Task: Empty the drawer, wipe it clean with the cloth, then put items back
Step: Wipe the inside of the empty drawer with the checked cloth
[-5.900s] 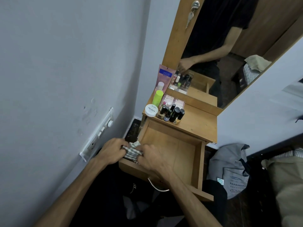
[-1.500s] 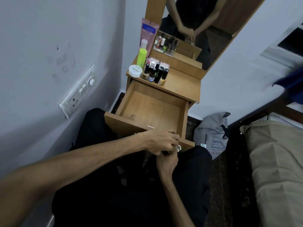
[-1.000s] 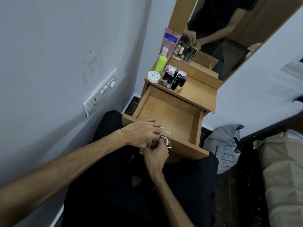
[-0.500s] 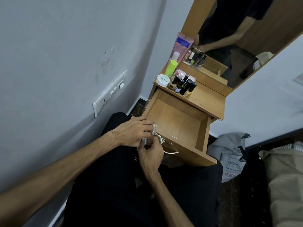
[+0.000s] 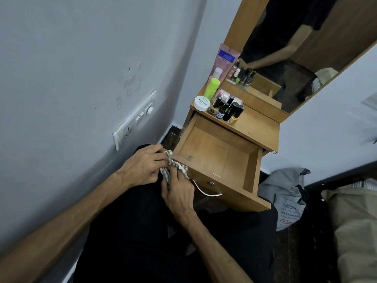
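A: Here, grip first. Both hands pinch the checked cloth (image 5: 173,167) at the drawer's near left corner. Left hand (image 5: 142,167): fingers curled round the cloth's upper end. Right hand (image 5: 179,190): fingers curled over the lower part, hiding most of the fabric; only a crumpled strip shows between the two hands.

B: Cloth inside the drawer?

A: No. It sits outside, touching the front corner. Whether it overlaps the rim, I cannot tell.

B: Drawer state?

A: Wooden drawer (image 5: 220,152) pulled out, bare floor visible, one dark smudge near the left front. A white handle (image 5: 206,190) hangs on the front panel, partly behind the right hand.

B: Contents?

A: On the tabletop (image 5: 257,127) above: white jar (image 5: 202,103), green bottle (image 5: 212,88), pink tube (image 5: 224,60), a cluster of nail polish bottles (image 5: 226,108). Most labels too small to read.

B: Surroundings?

A: Mirror (image 5: 302,48) shows a dark-sleeved torso, cut off at the frame. Switch panel (image 5: 135,119) on the left wall. Grey bag (image 5: 285,193) on the floor to the right, partly hidden.
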Demonstrator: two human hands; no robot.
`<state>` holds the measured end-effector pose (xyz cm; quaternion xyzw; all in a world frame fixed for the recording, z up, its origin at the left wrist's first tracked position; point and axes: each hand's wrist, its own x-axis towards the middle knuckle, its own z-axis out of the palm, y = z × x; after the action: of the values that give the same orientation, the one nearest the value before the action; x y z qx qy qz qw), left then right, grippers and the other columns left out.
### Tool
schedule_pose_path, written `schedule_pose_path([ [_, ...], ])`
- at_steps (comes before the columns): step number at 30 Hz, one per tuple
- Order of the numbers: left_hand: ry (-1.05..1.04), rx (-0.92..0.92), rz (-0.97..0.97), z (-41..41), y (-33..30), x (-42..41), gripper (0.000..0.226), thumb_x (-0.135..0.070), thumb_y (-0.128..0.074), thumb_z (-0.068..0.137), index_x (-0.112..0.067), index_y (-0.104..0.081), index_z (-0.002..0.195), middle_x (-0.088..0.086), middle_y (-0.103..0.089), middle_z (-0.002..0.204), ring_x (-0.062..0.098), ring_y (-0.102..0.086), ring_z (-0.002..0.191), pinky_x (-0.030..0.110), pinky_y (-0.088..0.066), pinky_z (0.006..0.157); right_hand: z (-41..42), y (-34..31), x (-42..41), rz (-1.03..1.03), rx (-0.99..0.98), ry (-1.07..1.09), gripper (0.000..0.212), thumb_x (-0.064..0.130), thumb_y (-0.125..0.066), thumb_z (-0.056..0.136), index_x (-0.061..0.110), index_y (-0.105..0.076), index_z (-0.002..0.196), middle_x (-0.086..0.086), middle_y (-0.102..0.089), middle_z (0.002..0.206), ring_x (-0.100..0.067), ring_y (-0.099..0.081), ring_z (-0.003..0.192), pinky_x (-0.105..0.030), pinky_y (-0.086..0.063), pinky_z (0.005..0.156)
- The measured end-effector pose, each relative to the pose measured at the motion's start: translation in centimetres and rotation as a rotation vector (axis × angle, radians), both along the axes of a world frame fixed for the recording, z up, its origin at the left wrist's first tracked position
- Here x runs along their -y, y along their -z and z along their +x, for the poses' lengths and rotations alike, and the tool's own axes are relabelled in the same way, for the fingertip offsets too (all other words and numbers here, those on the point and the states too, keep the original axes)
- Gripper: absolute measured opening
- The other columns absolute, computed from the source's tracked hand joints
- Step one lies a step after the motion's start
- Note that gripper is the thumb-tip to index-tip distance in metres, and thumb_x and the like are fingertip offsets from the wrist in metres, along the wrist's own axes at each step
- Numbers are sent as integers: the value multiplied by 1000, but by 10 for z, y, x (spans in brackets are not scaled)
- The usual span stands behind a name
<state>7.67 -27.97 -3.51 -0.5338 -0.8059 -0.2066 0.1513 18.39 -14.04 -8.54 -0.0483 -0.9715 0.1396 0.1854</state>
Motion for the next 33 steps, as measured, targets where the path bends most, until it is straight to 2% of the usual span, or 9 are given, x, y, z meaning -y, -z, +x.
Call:
schedule_pose_path([
  [5, -106, 39, -39, 6, 13, 5, 27, 1, -62, 71, -16, -77, 86, -9, -73, 90, 19, -51, 78, 25, -44, 71, 3, 10, -11, 181, 32, -92, 38, 22, -61, 91, 13, -63, 129, -6, -68, 103, -21, -68, 84, -33, -59, 68],
  [10, -218, 123, -227, 10, 12, -3, 26, -5, -66, 61, -28, -72, 72, -17, -66, 73, 13, -49, 74, 19, -41, 67, 1, 10, -2, 122, 143, -45, 36, 17, -75, 84, 16, -66, 119, -3, -70, 95, -19, -69, 72, -30, -54, 51],
  [13, -246, 174, -358, 19, 7, -13, 21, -8, -62, 64, -26, -71, 72, -13, -66, 74, 15, -56, 84, 27, -51, 71, -2, 14, 2, 116, 251, -15, 40, 15, -84, 76, 14, -66, 112, -5, -72, 90, -20, -70, 71, -29, -54, 51],
  [18, -334, 177, -635, 34, 0, -38, 23, -4, -57, 82, -19, -71, 93, -1, -71, 101, 19, -55, 109, 31, -49, 88, 0, 23, 1, 69, 375, 40, 39, 5, -87, 66, 8, -68, 100, -10, -72, 84, -26, -71, 67, -32, -55, 50],
  [22, -360, 130, -809, 43, 3, -55, 22, -2, -60, 87, -16, -71, 100, 6, -71, 108, 23, -59, 109, 34, -47, 92, 2, 33, -5, 54, 516, 42, 39, 5, -65, 88, 4, -59, 126, -17, -68, 114, -36, -69, 97, -44, -58, 76],
  [25, -312, 108, -888, 45, 10, -59, 15, -13, -65, 88, -20, -70, 101, 3, -72, 107, 23, -63, 109, 37, -37, 107, 7, 29, -11, 11, 633, 28, 43, 9, -64, 92, 7, -52, 133, -15, -65, 125, -35, -65, 111, -44, -55, 89],
  [27, -272, 139, -897, 47, 14, -61, 12, -26, -65, 90, -21, -69, 101, 1, -73, 107, 22, -64, 109, 39, -30, 111, 11, 23, -15, -59, 673, 19, 40, 14, -69, 88, 8, -58, 126, -14, -66, 125, -34, -64, 114, -43, -55, 93],
  [30, -261, 259, -787, 52, 8, -64, 13, -33, -61, 88, -23, -68, 93, 1, -73, 101, 22, -66, 104, 38, -30, 111, 19, 7, -24, -192, 663, 6, 30, 25, -64, 82, 9, -66, 107, -15, -73, 111, -40, -68, 102, -43, -56, 83],
  [33, -268, 465, -608, 52, -12, -58, 16, -29, -62, 76, -23, -51, 65, 0, -67, 76, 21, -64, 82, 33, -44, 93, 32, -9, -35, -358, 580, 19, 38, 47, -46, 73, 16, -62, 87, -13, -74, 91, -40, -68, 88, -39, -51, 68],
])
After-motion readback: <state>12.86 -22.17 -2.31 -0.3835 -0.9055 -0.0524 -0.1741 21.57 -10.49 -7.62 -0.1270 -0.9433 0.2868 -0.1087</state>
